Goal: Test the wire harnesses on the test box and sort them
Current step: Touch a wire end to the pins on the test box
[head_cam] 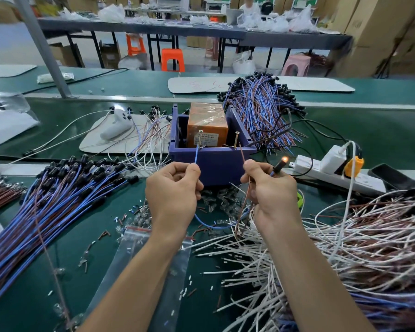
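The test box (213,161) is a purple open crate with an orange block (206,127) inside and two brass screws standing at its front rim. My left hand (174,188) pinches the blue wire (196,155) of one harness, its tip touching the left screw (199,137). My right hand (270,190) grips the brown wire (242,153), pointed at the right screw (236,138), and also the black lamp holder, whose bulb (284,159) glows orange. The blue wire loops low between my wrists.
Blue-brown harnesses lie heaped at the left (53,202) and behind the box (261,109). A tangle of white and brown wires (357,243) fills the right. A white power strip (333,173), a phone (393,176) and a zip bag (141,255) sit nearby.
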